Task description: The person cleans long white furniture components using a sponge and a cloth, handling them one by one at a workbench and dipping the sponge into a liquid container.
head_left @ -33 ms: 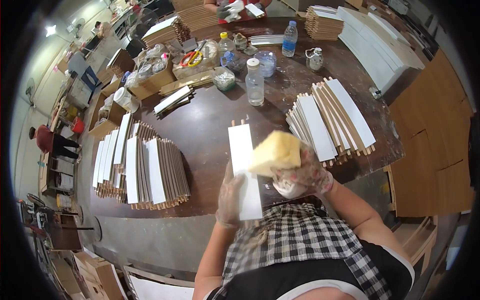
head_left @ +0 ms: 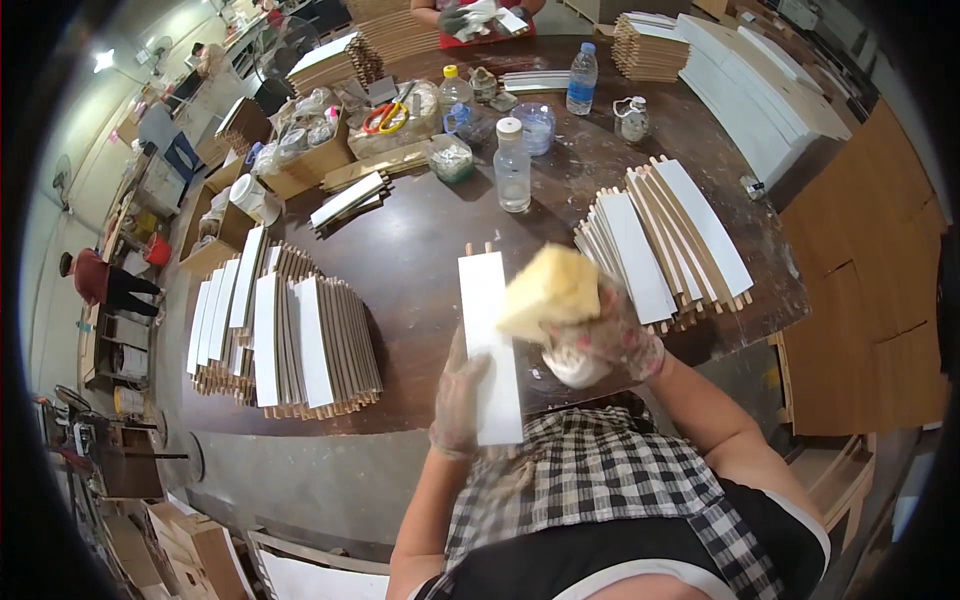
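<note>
A long white panel (head_left: pixel 487 300) with wooden dowels poking from its far end lies in front of me, reaching past the table's near edge. My left hand (head_left: pixel 460 397), in a thin see-through glove, grips it along its left side near the lower end. In my gloved right hand (head_left: pixel 615 325) is a yellow sponge block (head_left: pixel 550 292), held over the panel's right edge; whether it touches the panel I cannot tell. Below that hand there is a bunched white cloth (head_left: pixel 577 367); whether the fingers hold it too is unclear.
Similar white panels (head_left: pixel 314 345) stand packed at the left, with more panels (head_left: pixel 690 240) at the right. Beyond are a clear bottle (head_left: pixel 513 170), a water bottle (head_left: pixel 581 82), scissors (head_left: pixel 386 118) and an open carton (head_left: pixel 300 165). Across the table, a co-worker's gloved hands (head_left: pixel 480 17) hold a panel.
The sponge and my right hand have shifted very slightly up and away from me. My left hand stays on the panel.
</note>
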